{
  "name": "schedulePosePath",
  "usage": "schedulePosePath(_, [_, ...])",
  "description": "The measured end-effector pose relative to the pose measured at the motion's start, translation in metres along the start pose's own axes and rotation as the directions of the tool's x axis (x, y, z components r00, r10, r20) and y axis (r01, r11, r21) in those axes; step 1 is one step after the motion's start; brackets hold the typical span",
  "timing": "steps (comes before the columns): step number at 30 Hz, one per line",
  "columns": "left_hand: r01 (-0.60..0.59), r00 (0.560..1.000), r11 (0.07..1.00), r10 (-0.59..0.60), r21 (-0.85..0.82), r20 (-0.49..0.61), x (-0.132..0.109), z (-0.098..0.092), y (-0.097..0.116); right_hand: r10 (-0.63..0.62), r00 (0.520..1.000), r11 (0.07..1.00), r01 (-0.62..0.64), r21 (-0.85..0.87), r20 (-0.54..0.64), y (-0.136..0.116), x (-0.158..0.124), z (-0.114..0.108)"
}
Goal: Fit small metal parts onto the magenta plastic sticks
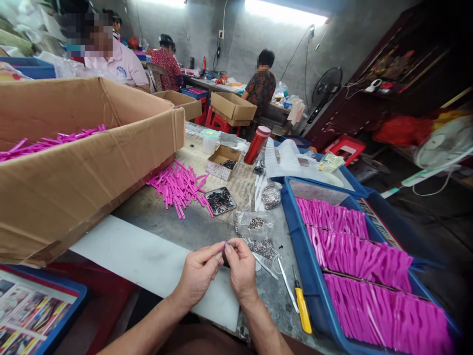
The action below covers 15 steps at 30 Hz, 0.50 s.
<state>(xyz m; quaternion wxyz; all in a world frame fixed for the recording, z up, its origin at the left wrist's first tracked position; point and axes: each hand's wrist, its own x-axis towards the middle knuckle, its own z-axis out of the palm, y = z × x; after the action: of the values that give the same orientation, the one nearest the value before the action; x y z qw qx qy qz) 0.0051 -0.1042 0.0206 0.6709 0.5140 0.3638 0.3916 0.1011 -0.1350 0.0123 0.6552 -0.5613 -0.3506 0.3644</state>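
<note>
Where both hands meet over the near edge of the desk, left hand and right hand pinch one small pink piece between closed fingers; a firm fingertip grip, low over the white sheet, likely guards against dropping it.

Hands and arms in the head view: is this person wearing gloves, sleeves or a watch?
No gloves: the left hand and right hand are bare. The left forearm and right forearm are uncovered to the picture's edge; no sleeve, watch, bracelet or ring shows.
</note>
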Motion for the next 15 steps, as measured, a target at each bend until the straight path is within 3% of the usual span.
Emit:
schedulePosePath(6, [-0.042,0.999,0.999,0.042,0.016,0.011,-0.0006,0.0007,-0.0007,0.076,0.994,0.994,-0.081,0.079,0.073,0.0064,-0.0005,-0.0028])
schedulePosePath(10, [0.012,1.000,1.000,-0.013,-0.012,-0.004,-0.0002,0.0020,0.0012,0.060,0.997,0.990,-0.064,0.126,0.039,0.0057,0.0001,-0.0028])
schedulePosePath(15, [-0.005,1.000,1.000,0.005,-0.015,-0.009,-0.0005,0.0018,-0.0002,0.027,1.000,0.999,-0.027,0.033,-0.001,0.0012,0.0004,-0.0019])
